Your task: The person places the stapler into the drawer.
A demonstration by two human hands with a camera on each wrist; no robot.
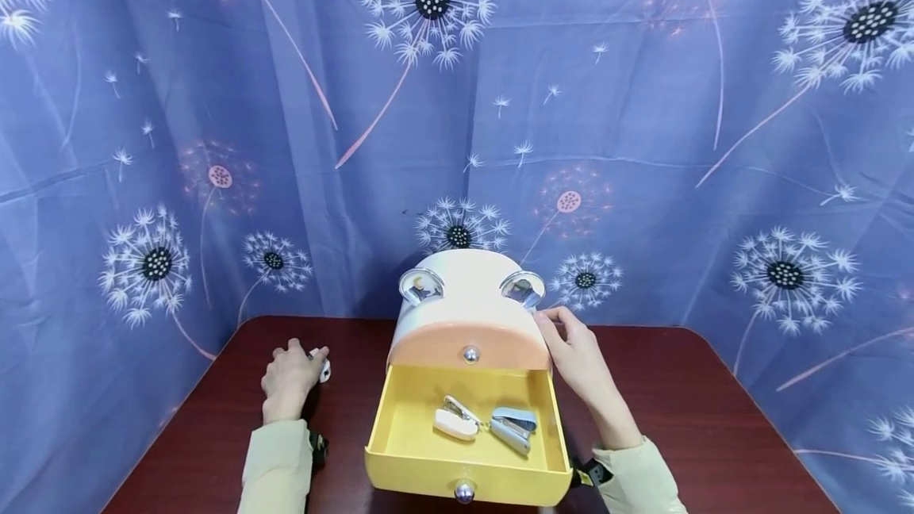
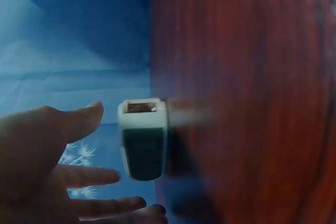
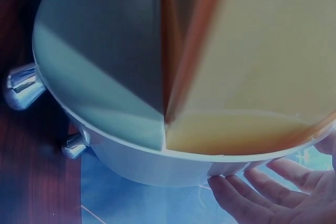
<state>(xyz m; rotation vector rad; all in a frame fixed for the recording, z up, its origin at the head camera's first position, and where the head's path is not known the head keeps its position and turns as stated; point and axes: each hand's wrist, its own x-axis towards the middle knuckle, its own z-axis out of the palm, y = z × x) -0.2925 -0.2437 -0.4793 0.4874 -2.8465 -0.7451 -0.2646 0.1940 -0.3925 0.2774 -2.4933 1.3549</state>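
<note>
Beside my left hand (image 1: 294, 375), on the left of the table, is a small white object (image 1: 324, 365) with a dark part. The left wrist view shows that object (image 2: 144, 140) as a white frame with a dark face and a slot at one end; the fingers are spread, with a gap to it. My right hand (image 1: 580, 351) touches the right side of the white-topped box (image 1: 471, 284), fingers fairly straight along its edge in the right wrist view. The box's yellow drawer (image 1: 414, 482) is pulled out, holding a white stapler (image 1: 455, 423) and a blue stapler (image 1: 512, 431).
Two shiny silver eye-like pieces stand on the box top. Above the yellow drawer, a closed orange drawer front (image 1: 428, 346) carries a silver knob. Dark red table surface (image 1: 685, 403) lies on both sides, and a blue dandelion-print curtain (image 1: 643, 141) hangs behind.
</note>
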